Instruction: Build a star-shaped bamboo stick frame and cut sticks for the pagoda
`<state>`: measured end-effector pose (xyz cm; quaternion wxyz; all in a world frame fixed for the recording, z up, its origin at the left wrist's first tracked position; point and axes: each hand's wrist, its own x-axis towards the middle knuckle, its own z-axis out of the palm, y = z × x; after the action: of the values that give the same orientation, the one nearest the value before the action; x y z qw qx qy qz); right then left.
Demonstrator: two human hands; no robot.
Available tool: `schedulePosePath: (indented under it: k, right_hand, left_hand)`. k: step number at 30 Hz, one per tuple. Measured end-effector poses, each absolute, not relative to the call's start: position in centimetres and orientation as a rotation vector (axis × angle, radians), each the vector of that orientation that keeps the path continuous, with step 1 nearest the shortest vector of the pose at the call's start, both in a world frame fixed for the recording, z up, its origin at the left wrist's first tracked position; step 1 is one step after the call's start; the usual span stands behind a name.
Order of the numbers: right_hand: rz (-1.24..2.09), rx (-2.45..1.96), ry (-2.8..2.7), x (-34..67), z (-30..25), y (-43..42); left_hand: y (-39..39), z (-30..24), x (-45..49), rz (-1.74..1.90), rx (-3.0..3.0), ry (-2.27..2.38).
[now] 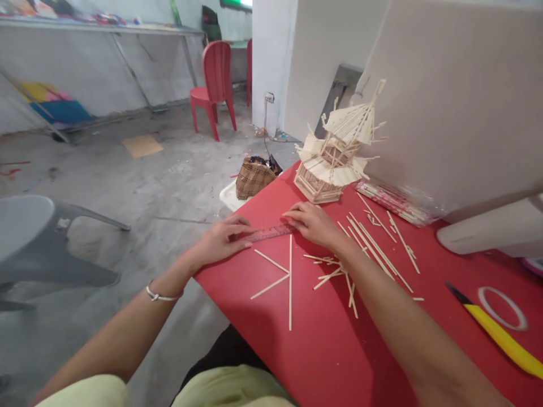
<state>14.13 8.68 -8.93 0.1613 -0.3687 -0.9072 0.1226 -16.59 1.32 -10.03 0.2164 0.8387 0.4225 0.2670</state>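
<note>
My left hand [220,240] and my right hand [311,223] both rest on a clear ruler [269,232] lying on the red table [322,350], one hand at each end with fingers pinched on it. Just in front of the ruler lie three thin wooden sticks [289,280], one long and two slanting off it. More loose sticks [373,246] are scattered to the right of my right wrist. A pagoda model made of sticks [335,152] stands behind my right hand.
A yellow utility knife [500,336] and a tape ring [503,308] lie at the right. Packed sticks [394,202] sit by a white wall panel [458,102]. A checked bag [253,176] sits beyond the table edge; a grey chair [38,243] and a red chair [214,85] stand on the floor.
</note>
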Motion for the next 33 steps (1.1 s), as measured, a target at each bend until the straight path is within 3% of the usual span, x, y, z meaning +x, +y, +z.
schedulePosePath:
  k: [18,33]
  right_hand:
    - [0.787,-1.146,-2.297,18.0,-12.1,8.6]
    - [0.840,-1.192,-2.249,17.9,-11.9,8.8]
  left_hand:
    - [0.3,-11.1,-16.9,0.909,2.353,1.016]
    - [0.2,-11.1,-16.6,0.906,2.342,1.030]
